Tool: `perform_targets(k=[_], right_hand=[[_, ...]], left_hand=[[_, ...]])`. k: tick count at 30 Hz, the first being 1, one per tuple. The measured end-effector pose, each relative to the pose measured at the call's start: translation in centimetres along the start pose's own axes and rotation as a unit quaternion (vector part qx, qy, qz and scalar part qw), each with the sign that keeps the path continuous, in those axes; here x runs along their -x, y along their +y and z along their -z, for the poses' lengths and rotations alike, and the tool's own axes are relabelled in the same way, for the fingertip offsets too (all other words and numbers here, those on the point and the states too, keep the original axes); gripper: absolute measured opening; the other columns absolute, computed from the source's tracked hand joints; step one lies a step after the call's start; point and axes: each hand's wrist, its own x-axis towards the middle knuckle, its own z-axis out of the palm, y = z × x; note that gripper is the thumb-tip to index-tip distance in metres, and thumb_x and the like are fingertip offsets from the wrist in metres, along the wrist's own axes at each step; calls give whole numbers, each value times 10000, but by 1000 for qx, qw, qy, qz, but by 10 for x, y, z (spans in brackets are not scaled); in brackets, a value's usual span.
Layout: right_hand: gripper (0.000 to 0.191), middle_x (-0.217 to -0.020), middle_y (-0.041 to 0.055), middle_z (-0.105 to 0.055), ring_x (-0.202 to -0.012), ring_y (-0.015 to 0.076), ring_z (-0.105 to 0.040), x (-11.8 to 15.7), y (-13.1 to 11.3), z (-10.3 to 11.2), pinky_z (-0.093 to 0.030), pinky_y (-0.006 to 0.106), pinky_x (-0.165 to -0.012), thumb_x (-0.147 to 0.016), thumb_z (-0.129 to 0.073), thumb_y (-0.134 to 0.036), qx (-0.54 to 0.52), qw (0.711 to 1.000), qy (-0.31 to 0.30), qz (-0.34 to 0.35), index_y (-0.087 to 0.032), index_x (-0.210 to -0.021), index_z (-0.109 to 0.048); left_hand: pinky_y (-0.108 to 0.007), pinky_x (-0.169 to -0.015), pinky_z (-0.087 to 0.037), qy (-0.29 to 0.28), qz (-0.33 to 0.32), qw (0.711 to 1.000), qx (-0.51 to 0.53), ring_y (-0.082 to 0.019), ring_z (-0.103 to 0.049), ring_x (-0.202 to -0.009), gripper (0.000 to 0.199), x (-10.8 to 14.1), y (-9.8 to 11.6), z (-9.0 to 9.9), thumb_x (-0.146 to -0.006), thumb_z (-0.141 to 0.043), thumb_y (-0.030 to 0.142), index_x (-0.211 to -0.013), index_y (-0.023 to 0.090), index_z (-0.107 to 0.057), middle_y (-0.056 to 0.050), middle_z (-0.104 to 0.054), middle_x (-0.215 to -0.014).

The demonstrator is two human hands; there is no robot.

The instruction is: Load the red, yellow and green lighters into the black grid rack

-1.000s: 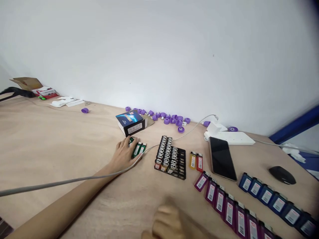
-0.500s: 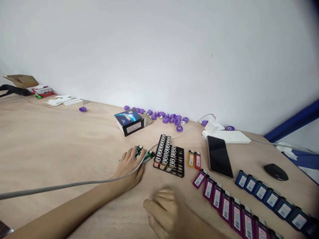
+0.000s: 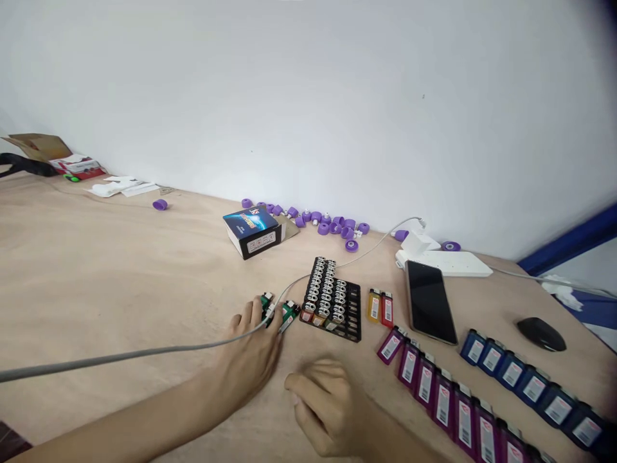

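Note:
My left hand (image 3: 253,344) rests on the table with its fingers stretched out and apart, touching a small group of green lighters (image 3: 289,311). The fingers partly cover these lighters. Just right of them lies a black tray (image 3: 355,312) with several lighters (image 3: 324,299) standing in its left and middle rows, metal tops up; slots on its right side show no lighters. My right hand (image 3: 324,402) is curled into a loose fist over the table in front of the tray. Nothing shows between its fingers.
A yellow lighter (image 3: 375,306) and a red lighter (image 3: 387,310) lie right of the tray. Purple lighters (image 3: 443,399) and blue lighters (image 3: 513,372) form two rows. Nearby are a phone (image 3: 430,302), mouse (image 3: 542,334), power strip (image 3: 448,262), blue box (image 3: 253,231) and purple caps (image 3: 335,227). A grey cable (image 3: 168,349) crosses my left hand.
My left hand has drawn back slightly, with its fingers straighter, and more of the green lighters shows. My right hand stays curled. The whole view has shifted a little.

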Motion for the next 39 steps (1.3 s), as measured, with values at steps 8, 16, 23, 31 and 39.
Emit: perform_targets(k=[8, 16, 23, 31, 39], right_hand=[[435, -981, 143, -755, -790, 230, -724, -5, 8, -2, -568, 330, -698, -927, -430, -128, 5, 986, -51, -159, -101, -1354, -514], [272, -932, 100, -753, -809, 236, -723, -15, 10, 3, -507, 312, -678, -942, -418, -171, 6, 961, -122, -248, -167, -1160, -580], [241, -848, 64, -740, -742, 222, -690, -20, 9, 7, -426, 296, -645, -867, -519, -157, 44, 954, -130, -267, -197, -1088, -607], [640, -945, 165, -771, -762, 302, -724, -9, 7, 23, -477, 338, -626, -816, -539, -171, 82, 938, -164, -295, -119, -1441, -406], [294, -601, -43, -595, -509, 190, -589, 37, 2, 27, -432, 273, -491, -931, -497, -291, -105, 920, 40, -376, -194, -1208, -481]], left_hand=[[-528, -848, -530, 26, -30, 999, 28, -437, -524, -1238, 461, 25, 20, -2, -950, -488, 321, -1356, 115, -558, -279, -483, -1451], [-556, -904, -486, 54, -92, 993, 52, -449, -515, -1252, 431, 32, 27, -2, -951, -449, 251, -1313, 62, -589, -283, -552, -1378], [-580, -997, -428, 83, -83, 989, 91, -471, -426, -1334, 590, 27, 22, -2, -847, -524, 216, -1400, 22, -460, -325, -460, -1429], [-604, -1059, -391, 158, -193, 943, 221, -423, -435, -1334, 654, 24, 19, 20, -765, -513, 164, -1406, 58, -434, -287, -478, -1420], [-262, -843, -511, 142, -403, 835, 346, -153, -629, -823, 110, 45, 57, -1, -952, -547, 149, -1026, 131, -626, -42, -716, -884]])
